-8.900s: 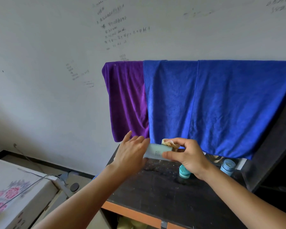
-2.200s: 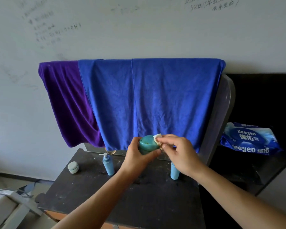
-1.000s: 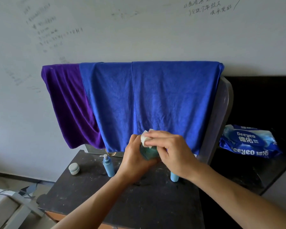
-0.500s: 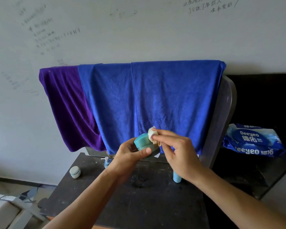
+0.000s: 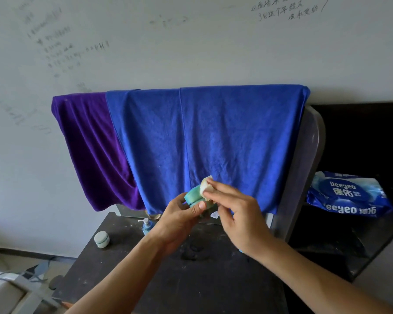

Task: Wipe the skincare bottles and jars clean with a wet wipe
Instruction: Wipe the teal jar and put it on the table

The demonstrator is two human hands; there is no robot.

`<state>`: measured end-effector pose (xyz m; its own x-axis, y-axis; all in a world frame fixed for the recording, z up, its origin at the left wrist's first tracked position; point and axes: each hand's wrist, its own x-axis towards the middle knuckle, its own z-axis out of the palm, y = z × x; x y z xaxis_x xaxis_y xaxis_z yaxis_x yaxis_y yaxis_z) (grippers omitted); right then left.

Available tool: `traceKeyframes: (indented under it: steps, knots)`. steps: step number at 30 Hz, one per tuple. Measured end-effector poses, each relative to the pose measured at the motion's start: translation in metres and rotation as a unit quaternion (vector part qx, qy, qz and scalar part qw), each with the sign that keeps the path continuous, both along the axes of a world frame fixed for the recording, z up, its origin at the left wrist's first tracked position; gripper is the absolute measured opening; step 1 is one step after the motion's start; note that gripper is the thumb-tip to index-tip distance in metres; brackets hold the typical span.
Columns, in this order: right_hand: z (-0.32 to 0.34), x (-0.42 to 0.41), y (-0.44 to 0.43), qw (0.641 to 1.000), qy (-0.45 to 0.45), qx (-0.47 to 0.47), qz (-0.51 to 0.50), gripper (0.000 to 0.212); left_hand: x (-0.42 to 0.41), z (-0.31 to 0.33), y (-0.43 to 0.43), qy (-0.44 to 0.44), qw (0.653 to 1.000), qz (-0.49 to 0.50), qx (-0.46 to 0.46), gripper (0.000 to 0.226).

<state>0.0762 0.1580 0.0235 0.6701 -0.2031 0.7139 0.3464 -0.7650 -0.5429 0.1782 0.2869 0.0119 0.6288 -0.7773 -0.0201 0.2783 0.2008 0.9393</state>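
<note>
Wet wipe (image 5: 206, 186) on teal jar (image 5: 193, 195) — both hands

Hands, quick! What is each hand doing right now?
Left hand: closed around the teal jar, held above the table.
Right hand: closed, pinching the wet wipe against the jar's lid.

Jar (image 5: 194, 196) held above the counter (image 5: 191, 286), in the left hand (image 5: 177, 223). Wipe (image 5: 206, 186) in the right hand (image 5: 238, 214), pressed on the jar's right side. Small jar (image 5: 102, 239) on the counter's far left; pump bottle (image 5: 147, 225) just right of it, partly behind the left hand. Towels (image 5: 191, 143) hang behind. Wipes pack (image 5: 349, 196) on a shelf (image 5: 340, 243), right.
</note>
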Motion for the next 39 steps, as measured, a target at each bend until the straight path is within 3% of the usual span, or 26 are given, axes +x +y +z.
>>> traceKeyframes:
  steps: [3, 7, 13, 20, 24, 29, 33, 35, 39]
  knots:
    - [-0.013, 0.001, -0.002, 1.0, 0.017, 0.005, 0.01, 0.038, -0.003, 0.0, -0.001, -0.018, 1.0, -0.012, 0.02, 0.047]
    - [-0.012, 0.004, -0.01, 0.998, 0.038, 0.056, 0.014, 0.037, 0.003, -0.001, 0.006, 0.06, 0.997, -0.031, 0.027, 0.056]
    - [-0.007, 0.009, -0.013, 0.986, 0.084, 0.141, 0.009, 0.037, 0.011, -0.004, 0.014, 0.045, 0.999, -0.021, 0.008, 0.049]
    - [0.006, 0.011, -0.001, 0.994, 0.011, -0.061, 0.089, 0.032, 0.015, -0.004, 0.018, 0.017, 0.999, -0.01, 0.034, 0.06]
    - [0.018, 0.018, -0.016, 0.995, 0.029, 0.047, 0.078, 0.03, 0.016, -0.001, 0.019, 0.002, 0.998, 0.018, 0.053, 0.064]
    - [0.002, 0.014, -0.008, 0.997, 0.035, -0.025, 0.062, 0.032, 0.022, 0.004, 0.02, -0.009, 1.0, 0.014, 0.023, 0.061]
    - [-0.013, 0.0, -0.03, 0.994, 0.105, 0.002, 0.031, 0.03, 0.024, -0.001, 0.028, 0.01, 0.998, 0.05, 0.033, 0.053]
    - [-0.007, 0.002, -0.032, 0.996, 0.085, 0.034, 0.009, 0.03, 0.023, 0.0, 0.027, 0.014, 0.997, 0.054, 0.047, 0.052]
    - [0.011, 0.014, -0.006, 0.999, 0.039, 0.011, 0.03, 0.031, 0.017, 0.004, 0.016, 0.015, 0.998, 0.034, 0.056, 0.055]
